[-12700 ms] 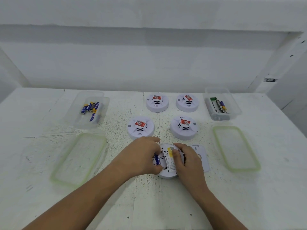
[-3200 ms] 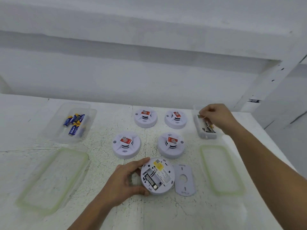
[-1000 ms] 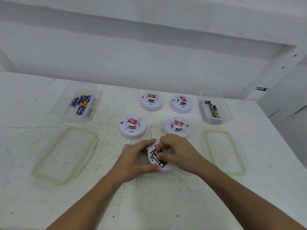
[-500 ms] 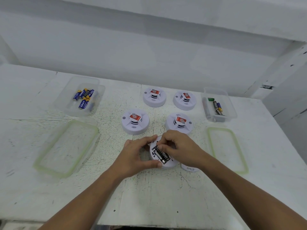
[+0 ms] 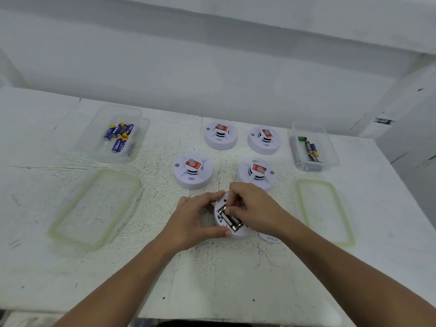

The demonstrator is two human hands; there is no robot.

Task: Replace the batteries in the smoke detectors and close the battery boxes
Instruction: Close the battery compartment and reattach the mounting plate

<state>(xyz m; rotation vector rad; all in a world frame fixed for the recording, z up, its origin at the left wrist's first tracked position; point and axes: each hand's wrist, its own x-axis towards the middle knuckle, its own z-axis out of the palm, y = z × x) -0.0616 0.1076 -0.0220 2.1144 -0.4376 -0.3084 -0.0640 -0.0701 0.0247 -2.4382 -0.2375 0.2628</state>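
Lower centre on the desk (image 5: pixel 212 279), the left grip (image 5: pixel 193 220) clamps the upturned smoke detector (image 5: pixel 238 234) while the right grip (image 5: pixel 252 208) pinches a battery (image 5: pixel 232 221) into its bay; next, probably, seat it flat, then refit the cover (image 5: pixel 270 238)

Four detectors (image 5: pixel 193 171) sit mid-frame on the surface (image 5: pixel 212 279), two behind two. A fifth detector (image 5: pixel 238 233) lies just below them, a battery (image 5: pixel 232 221) in it. The left box (image 5: pixel 92 147) sits upper left, the left lid (image 5: pixel 94 208) below it; the right box (image 5: pixel 330 149) upper right, the right lid (image 5: pixel 324 211) below it.
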